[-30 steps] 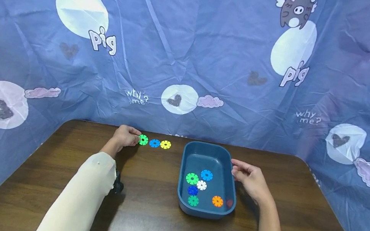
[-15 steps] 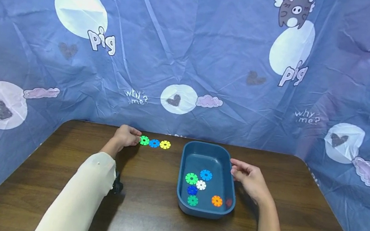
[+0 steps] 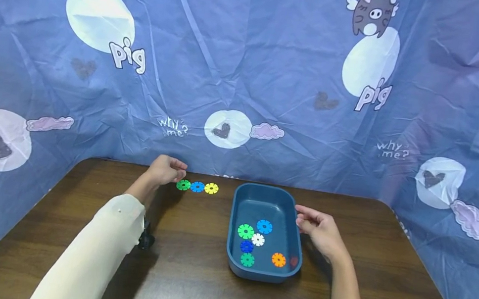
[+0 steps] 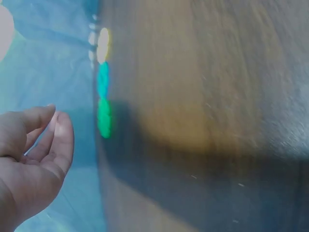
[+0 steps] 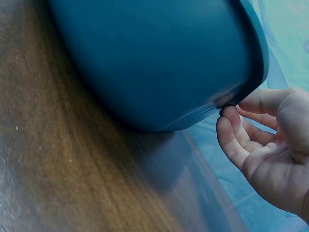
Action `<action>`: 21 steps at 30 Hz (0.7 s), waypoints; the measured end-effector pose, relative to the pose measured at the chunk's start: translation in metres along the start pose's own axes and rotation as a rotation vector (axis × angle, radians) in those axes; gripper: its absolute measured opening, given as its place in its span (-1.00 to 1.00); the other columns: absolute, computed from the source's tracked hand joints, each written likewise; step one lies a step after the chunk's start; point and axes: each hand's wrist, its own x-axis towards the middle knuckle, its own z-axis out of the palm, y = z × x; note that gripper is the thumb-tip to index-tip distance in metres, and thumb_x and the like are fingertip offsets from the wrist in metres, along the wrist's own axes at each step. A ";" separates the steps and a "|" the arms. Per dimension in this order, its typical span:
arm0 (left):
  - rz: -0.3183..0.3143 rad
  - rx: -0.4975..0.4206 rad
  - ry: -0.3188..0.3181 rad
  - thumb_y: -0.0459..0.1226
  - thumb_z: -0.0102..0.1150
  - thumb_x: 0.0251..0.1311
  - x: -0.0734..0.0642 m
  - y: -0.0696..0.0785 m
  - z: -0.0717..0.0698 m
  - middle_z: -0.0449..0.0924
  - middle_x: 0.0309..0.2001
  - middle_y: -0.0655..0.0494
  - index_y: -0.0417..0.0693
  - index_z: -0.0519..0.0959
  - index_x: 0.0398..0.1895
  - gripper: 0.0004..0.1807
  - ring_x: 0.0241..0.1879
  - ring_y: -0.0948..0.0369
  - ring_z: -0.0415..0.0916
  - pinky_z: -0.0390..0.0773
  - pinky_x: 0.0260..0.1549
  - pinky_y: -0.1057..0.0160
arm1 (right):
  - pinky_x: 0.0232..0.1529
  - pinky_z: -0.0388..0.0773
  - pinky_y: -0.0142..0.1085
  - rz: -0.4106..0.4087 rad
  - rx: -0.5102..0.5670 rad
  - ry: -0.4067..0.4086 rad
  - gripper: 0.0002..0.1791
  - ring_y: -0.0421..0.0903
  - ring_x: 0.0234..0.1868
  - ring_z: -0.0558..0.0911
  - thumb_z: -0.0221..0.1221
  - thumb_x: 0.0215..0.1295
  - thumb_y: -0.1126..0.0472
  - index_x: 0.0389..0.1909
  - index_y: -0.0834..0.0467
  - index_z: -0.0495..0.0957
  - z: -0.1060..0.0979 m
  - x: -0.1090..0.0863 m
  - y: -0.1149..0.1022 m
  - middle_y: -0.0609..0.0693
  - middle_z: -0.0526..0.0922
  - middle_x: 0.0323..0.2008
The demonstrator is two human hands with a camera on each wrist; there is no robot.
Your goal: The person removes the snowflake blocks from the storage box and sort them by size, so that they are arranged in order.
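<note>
My left hand [image 3: 167,169] hovers at the table's far edge with nothing between its loosely bent fingers. Just below its fingertips lies a green interlocking disc [image 3: 183,185], in a row with a blue disc [image 3: 197,186] and a yellow disc [image 3: 211,188]. The left wrist view shows the hand apart from the green disc [image 4: 104,118]. On the other side, my right hand [image 3: 321,232] pinches the rim of a dark blue plastic tub [image 3: 232,263]; in the right wrist view, thumb and fingers meet at the tub's [image 5: 159,72] edge.
Inside the tub lie several notched discs, among them an orange disc [image 3: 278,260], a white disc [image 3: 258,239] and a dark blue disc [image 3: 247,246]. A patterned blue cloth [image 3: 240,70] hangs behind the wooden table [image 3: 188,273].
My left hand has let go of the green disc and lifted a little. That disc has come to sit against the blue one. The right hand stays at the tub.
</note>
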 end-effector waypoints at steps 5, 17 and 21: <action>0.069 0.026 -0.048 -0.49 0.18 0.33 0.000 0.026 0.012 0.71 -0.14 -0.27 -0.51 0.59 0.10 -0.68 -0.43 0.32 0.58 0.65 -0.37 0.38 | -0.06 0.70 -0.25 0.013 -0.023 0.001 -0.57 -0.03 -0.10 0.66 0.19 0.48 0.29 0.32 0.29 0.52 0.000 0.001 0.001 0.22 0.65 -0.07; 0.250 0.200 -0.163 -0.39 0.28 0.33 -0.010 0.083 0.057 0.77 -0.15 -0.09 -0.27 0.70 0.00 -0.78 -0.30 0.20 0.70 0.69 -0.26 0.24 | -0.08 0.69 -0.26 0.003 -0.010 0.009 -0.57 -0.10 -0.14 0.66 0.20 0.47 0.32 0.30 0.34 0.51 0.001 0.000 -0.001 0.22 0.65 -0.09; 0.317 0.260 -0.204 -0.38 0.30 0.33 -0.013 0.093 0.074 0.77 -0.15 -0.02 -0.23 0.72 0.00 -0.78 -0.21 0.16 0.72 0.68 -0.22 0.25 | -0.01 0.69 -0.17 0.018 -0.033 0.005 -0.56 -0.08 -0.10 0.67 0.19 0.49 0.29 0.32 0.30 0.51 0.000 0.000 0.000 0.20 0.66 -0.06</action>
